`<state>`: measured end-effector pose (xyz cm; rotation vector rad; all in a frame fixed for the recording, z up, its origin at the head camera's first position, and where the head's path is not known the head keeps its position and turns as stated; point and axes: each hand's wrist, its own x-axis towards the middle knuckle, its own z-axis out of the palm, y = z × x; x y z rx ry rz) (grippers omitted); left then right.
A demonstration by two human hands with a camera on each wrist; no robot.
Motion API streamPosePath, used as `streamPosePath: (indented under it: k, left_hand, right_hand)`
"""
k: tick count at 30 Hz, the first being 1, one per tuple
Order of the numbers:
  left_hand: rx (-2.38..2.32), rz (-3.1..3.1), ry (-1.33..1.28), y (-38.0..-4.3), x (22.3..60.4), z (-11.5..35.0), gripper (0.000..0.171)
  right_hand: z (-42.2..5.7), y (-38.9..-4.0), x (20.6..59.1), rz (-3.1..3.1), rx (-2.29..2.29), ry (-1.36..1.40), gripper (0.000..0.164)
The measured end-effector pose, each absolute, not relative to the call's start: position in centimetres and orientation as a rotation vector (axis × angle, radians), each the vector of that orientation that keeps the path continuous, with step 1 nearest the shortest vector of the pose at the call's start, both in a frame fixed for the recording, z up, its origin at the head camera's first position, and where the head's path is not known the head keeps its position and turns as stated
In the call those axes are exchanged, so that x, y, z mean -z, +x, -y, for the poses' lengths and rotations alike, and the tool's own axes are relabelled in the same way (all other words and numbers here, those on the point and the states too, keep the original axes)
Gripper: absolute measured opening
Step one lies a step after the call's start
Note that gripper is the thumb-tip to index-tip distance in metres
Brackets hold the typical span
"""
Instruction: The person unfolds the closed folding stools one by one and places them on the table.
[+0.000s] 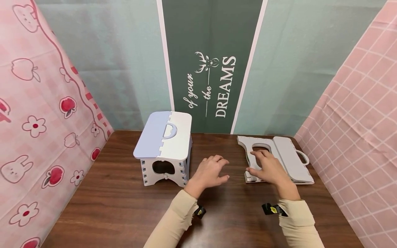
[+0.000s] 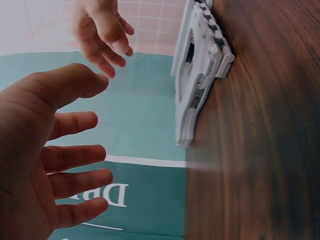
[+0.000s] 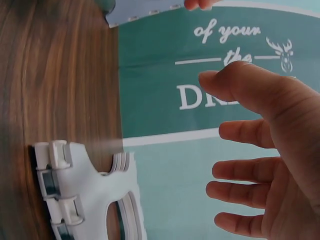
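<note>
A folding step stool (image 1: pixel 176 137) with a blue-and-white top and a blue handle stands unfolded at the left of the table. On the right, a second folding stool (image 1: pixel 293 160) in white lies folded flat, its handle pointing right. My left hand (image 1: pixel 208 172) hovers between the two stools, fingers apart and holding nothing. Over the near left part of the folded stool is my right hand (image 1: pixel 269 168), also holding nothing, with its fingers spread. In the left wrist view the folded stool (image 2: pixel 200 70) lies beyond both hands.
The brown wooden table (image 1: pixel 223 217) meets a green backdrop (image 1: pixel 214 27) with white lettering. A pink patterned cloth (image 1: pixel 46 137) hangs along the left side, and a pink checked cloth (image 1: pixel 363 131) along the right.
</note>
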<state>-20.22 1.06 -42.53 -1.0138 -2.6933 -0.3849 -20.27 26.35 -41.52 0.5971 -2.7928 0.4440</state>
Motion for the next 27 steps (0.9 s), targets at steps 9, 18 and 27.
streamPosePath:
  k: [9, 18, 27]
  left_hand:
    - [0.424, 2.685, -1.029, -20.8, 43.7, -1.8, 0.044]
    - [0.428, 2.71, -0.998, -21.0, 45.0, -2.5, 0.044]
    - [0.36, 2.707, -1.04, -21.3, 45.9, -4.4, 0.043]
  right_hand:
    - [-28.4, -19.9, 42.1, 2.812, -0.494, 0.549, 0.061]
    - [-29.7, -19.4, 43.3, 2.849, -0.396, 0.397, 0.057]
    - [-31.4, -19.1, 44.2, 2.899, -0.417, 0.321, 0.057]
